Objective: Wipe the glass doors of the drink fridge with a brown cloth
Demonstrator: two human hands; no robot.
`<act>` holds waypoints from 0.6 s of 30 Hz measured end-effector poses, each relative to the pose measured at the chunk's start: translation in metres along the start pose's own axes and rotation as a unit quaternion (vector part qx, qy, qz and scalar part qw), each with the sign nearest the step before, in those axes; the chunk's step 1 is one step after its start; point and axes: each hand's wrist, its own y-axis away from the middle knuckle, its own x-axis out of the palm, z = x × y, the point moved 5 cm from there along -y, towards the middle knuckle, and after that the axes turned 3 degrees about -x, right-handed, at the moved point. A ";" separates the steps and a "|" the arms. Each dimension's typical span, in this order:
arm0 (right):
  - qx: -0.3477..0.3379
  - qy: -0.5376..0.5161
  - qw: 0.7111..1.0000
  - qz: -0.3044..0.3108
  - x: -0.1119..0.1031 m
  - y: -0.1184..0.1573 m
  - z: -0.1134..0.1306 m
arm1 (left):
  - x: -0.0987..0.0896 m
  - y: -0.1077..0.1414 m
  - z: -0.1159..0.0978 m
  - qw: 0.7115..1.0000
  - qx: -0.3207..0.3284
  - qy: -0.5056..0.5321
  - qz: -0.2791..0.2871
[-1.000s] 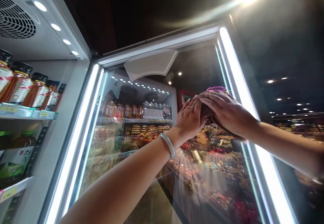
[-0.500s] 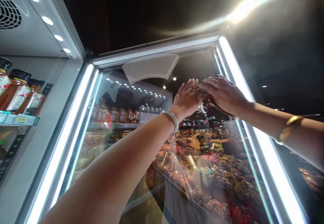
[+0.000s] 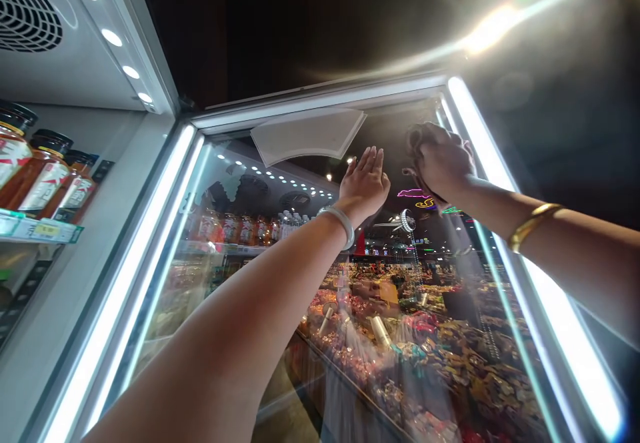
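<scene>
My left hand (image 3: 364, 181) lies flat against the glass door (image 3: 280, 356), fingers stretched upward and close together. A pale bangle (image 3: 344, 224) circles that wrist. Higher and to the right, my right hand (image 3: 443, 163) is at the upper right part of the glass, its fingers curled in. Whatever it may hold is dark and hidden by the hand and its reflection. A gold bangle (image 3: 533, 226) sits on the right wrist. A pale fan-shaped sheet (image 3: 310, 137) is on the glass near the top edge, left of both hands.
A lit cabinet stands at left, its shelf (image 3: 37, 227) holding bottles with dark caps (image 3: 47, 173). Bright light strips (image 3: 485, 136) run along the door frame. Bottles, heaps of colourful packaged goods and small lights show in or through the glass. A bright lamp (image 3: 493, 29) glares overhead.
My right hand has moved up and away from my left hand, and its fingers have gone from stretched out to curled. My left hand stays flat at nearly the same place.
</scene>
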 end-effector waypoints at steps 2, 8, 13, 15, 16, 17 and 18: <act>0.032 -0.007 0.999 0.010 0.010 -0.010 0.023 | -0.002 -0.003 0.006 1.000 -0.009 0.002 -0.008; -0.106 -0.043 0.993 0.043 0.002 0.038 0.081 | -0.011 0.032 0.032 0.999 0.029 -0.041 -0.008; -0.003 -0.036 0.998 0.052 0.002 0.029 0.070 | -0.016 0.052 0.046 0.998 0.009 -0.051 0.034; 0.020 -0.050 0.997 0.054 0.012 0.017 0.092 | -0.019 0.055 0.053 0.998 -0.011 -0.051 0.030; 0.009 -0.060 0.997 0.054 0.016 0.014 0.108 | -0.021 0.057 0.057 0.998 -0.016 -0.051 0.026; -0.010 -0.068 0.996 0.055 0.018 0.015 0.124 | -0.024 0.061 0.062 0.998 -0.016 -0.051 0.022; -0.035 -0.071 0.995 0.059 0.018 0.019 0.138 | -0.026 0.065 0.067 0.998 -0.011 -0.051 0.019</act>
